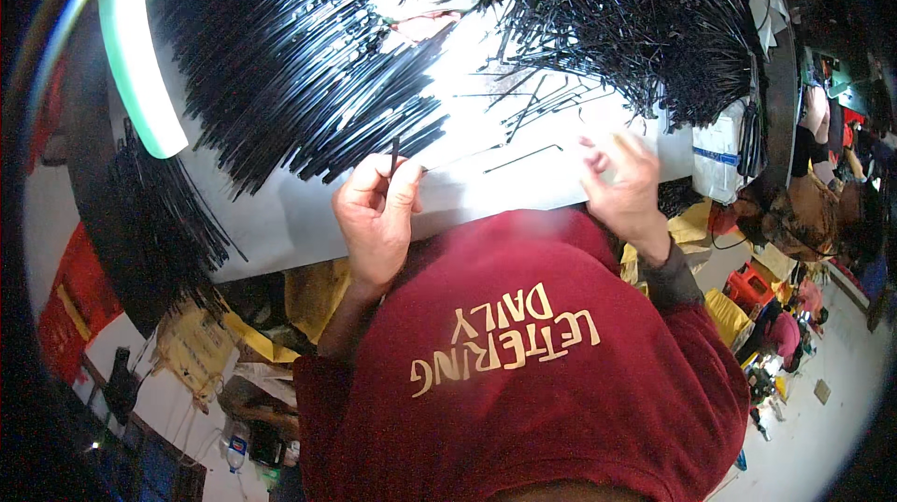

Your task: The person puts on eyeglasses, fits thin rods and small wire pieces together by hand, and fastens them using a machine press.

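Between its thumb and fingers, my left hand [377,217] pinches a thin black strip [394,152] whose upper end sticks up past the fingertips. A fine dark line runs from near these fingertips to the right; I cannot tell whether it belongs to the strip. My right hand [626,184] is raised over the table's near edge, its fingers smeared by motion. Beside it on the white table [308,222] lies one thin black rod [523,159] with a bent end. Several loose black rods [551,102] lie beyond it.
A dense bundle of long black strips [299,81] covers the left of the table; a tangled heap [645,25] fills the far right. A bright lamp [140,53] stands at the left. A white box [719,151] sits at the right edge. Yellow bags [196,348] lie below.
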`<action>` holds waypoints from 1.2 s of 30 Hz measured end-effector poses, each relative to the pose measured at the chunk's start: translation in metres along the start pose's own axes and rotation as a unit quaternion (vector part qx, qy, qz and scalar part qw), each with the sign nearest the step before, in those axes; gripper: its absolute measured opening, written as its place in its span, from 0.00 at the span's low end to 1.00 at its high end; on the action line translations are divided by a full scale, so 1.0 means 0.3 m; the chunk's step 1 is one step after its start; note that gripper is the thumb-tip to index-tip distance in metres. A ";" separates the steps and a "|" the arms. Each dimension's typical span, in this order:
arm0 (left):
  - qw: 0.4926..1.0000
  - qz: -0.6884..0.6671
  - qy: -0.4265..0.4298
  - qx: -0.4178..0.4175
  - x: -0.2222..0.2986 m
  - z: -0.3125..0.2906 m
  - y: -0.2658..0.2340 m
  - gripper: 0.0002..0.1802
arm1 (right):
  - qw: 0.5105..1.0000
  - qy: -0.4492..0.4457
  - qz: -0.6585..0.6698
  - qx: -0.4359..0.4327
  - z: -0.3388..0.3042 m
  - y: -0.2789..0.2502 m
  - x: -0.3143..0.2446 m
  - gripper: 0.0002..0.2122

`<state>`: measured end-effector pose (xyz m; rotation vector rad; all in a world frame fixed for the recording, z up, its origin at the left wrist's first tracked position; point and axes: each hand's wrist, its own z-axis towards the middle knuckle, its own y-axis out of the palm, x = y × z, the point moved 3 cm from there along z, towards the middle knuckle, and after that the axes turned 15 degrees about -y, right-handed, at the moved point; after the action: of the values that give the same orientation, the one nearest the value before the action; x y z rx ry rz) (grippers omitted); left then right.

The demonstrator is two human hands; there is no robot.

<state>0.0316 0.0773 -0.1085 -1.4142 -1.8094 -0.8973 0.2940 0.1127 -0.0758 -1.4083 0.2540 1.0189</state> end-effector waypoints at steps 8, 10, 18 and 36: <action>1.000 0.006 0.025 -0.001 0.015 -0.010 0.009 0.06 | 0.980 -0.148 -0.131 0.005 0.058 0.084 -0.005 0.09; 1.000 -0.003 0.026 -0.001 -0.001 -0.003 -0.003 0.06 | 0.983 -0.114 -0.118 0.082 0.053 0.033 0.006 0.09; 1.000 0.005 0.007 -0.021 0.017 -0.005 0.038 0.05 | 0.962 0.013 -0.265 -0.070 -0.015 -0.027 0.059 0.06; 1.000 0.000 0.010 0.003 0.026 0.008 0.016 0.06 | 0.997 0.042 0.065 -0.018 -0.001 0.063 0.024 0.10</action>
<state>0.0346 0.0842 -0.1028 -1.3955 -1.7968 -0.9020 0.2850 0.1125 -0.0941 -1.4836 0.3962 1.0768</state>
